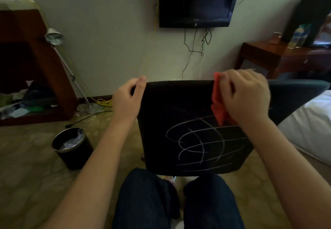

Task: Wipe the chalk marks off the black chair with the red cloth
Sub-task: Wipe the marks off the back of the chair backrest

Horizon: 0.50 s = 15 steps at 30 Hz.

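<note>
Red cloth (219,107) in right hand (249,94); left hand (128,98) grips black chair (179,103).

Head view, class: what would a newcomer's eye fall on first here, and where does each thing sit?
The white chalk marks, looping and crossing lines, stand out on the lower right of the black chair at the centre. Next comes the red cloth, which the right hand grips at the chair's upper right edge, above the marks, while the left hand holds the upper left corner.
</note>
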{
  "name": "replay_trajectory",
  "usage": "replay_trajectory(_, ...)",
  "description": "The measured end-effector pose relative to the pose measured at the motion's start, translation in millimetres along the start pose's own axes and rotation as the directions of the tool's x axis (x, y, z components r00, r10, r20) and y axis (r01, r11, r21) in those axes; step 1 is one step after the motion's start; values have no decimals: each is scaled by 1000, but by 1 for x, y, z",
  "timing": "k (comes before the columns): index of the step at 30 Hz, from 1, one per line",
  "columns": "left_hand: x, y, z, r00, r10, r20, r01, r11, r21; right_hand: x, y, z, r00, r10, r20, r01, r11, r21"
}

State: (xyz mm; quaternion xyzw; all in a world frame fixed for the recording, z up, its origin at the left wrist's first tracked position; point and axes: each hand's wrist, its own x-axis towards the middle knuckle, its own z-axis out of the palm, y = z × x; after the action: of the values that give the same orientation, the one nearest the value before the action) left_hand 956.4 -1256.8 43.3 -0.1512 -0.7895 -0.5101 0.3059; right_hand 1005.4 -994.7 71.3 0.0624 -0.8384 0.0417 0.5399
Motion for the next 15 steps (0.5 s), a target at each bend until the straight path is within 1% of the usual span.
replay_trajectory(2,-8,2,8,998,-57,29,60,994,-94,-4,0,-1,998,63,-28,-63,998,-5)
replay_trajectory(4,-11,5,17,995,-77,57,85,984,-157,2,-20,6,997,72,-15,-73,997,-19)
replay_trajectory(7,-12,8,26,991,-106,77,125,938,-324,13,-68,27,999,-46,5,46,999,-28)
replay_trajectory(9,-12,10,26,982,-166,93,190,871,-453,14,-105,45,991,-130,-2,130,991,-34)
replay_trajectory(11,-13,15,21,958,-251,137,284,782,-555,14,-134,55,977,-208,43,210,977,-41)
replay_trajectory(13,-10,15,16,938,-295,183,343,702,-624,15,-137,57,953,-296,69,300,953,-46)
replay_trajectory(15,-8,12,10,930,-302,211,364,666,-651,17,-125,50,929,-362,75,362,932,4)
